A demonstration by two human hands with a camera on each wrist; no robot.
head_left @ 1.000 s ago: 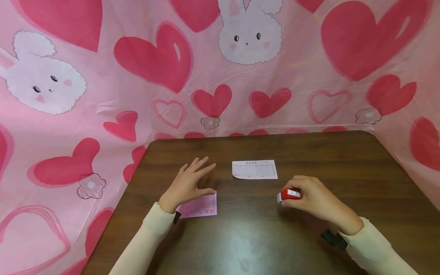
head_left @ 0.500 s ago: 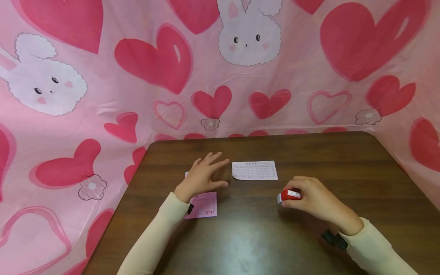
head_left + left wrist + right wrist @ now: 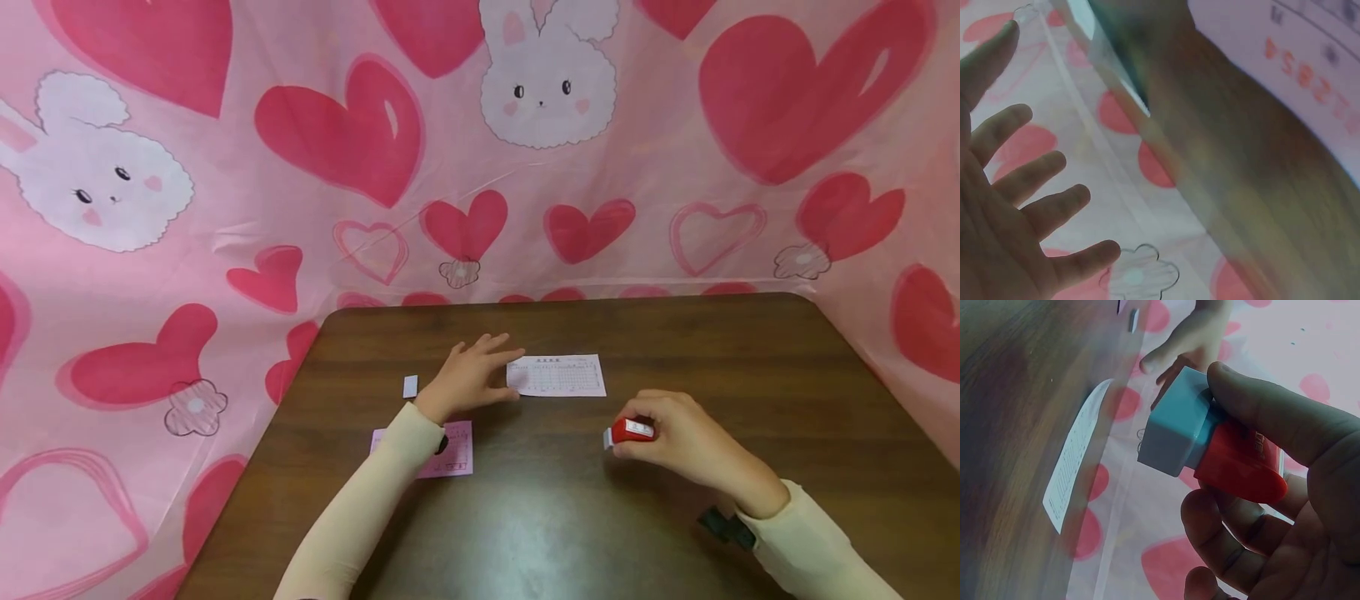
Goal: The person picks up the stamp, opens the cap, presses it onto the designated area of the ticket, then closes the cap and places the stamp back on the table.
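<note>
Red plastic block point(image 3: 632, 430) with pale grey cap point(image 3: 1172, 434), pinched between thumb and fingers of right hand point(image 3: 686, 440), above dark brown wooden table point(image 3: 570, 525). Left hand point(image 3: 468, 377) with fingers spread, at left edge of white printed paper slip point(image 3: 562, 377); contact unclear. Partly under cream sleeve point(image 3: 367, 500), pink printed paper slip point(image 3: 460, 450); just beyond, small white rectangular piece point(image 3: 410, 387).

The red stamp-like piece point(image 3: 632, 429) in the right hand point(image 3: 681, 437) looks like smooth, glossy plastic; the white slip point(image 3: 562, 377) by the left hand point(image 3: 468, 381) is matt paper. Beneath both hands, the wood-grained table point(image 3: 551, 521) has a smooth sheen.
</note>
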